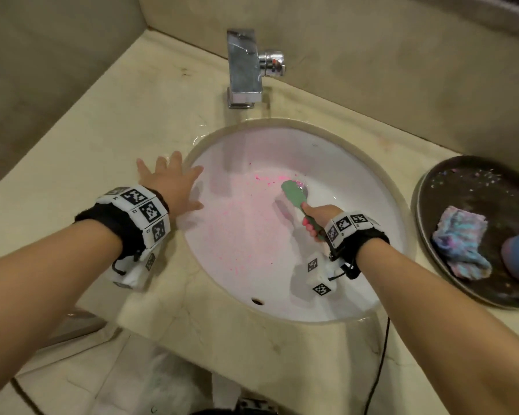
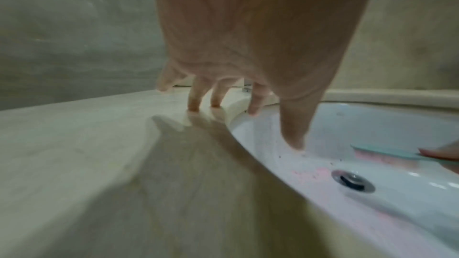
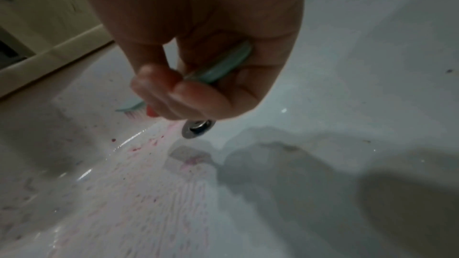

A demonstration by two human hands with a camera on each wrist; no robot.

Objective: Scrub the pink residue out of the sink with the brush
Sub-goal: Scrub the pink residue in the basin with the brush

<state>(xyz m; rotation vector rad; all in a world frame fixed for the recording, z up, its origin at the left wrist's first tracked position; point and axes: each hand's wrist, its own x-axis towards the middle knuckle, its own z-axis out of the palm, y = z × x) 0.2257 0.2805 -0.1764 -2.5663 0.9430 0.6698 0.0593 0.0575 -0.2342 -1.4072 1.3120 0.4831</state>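
While right hand grips the green brush by the drain, left hand splayed empty at 9 o'clock on the wet sink rim could slip.

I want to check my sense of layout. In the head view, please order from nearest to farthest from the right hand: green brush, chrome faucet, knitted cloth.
1. Green brush, held in the right hand.
2. Knitted cloth, on the tray at right.
3. Chrome faucet, behind the sink.
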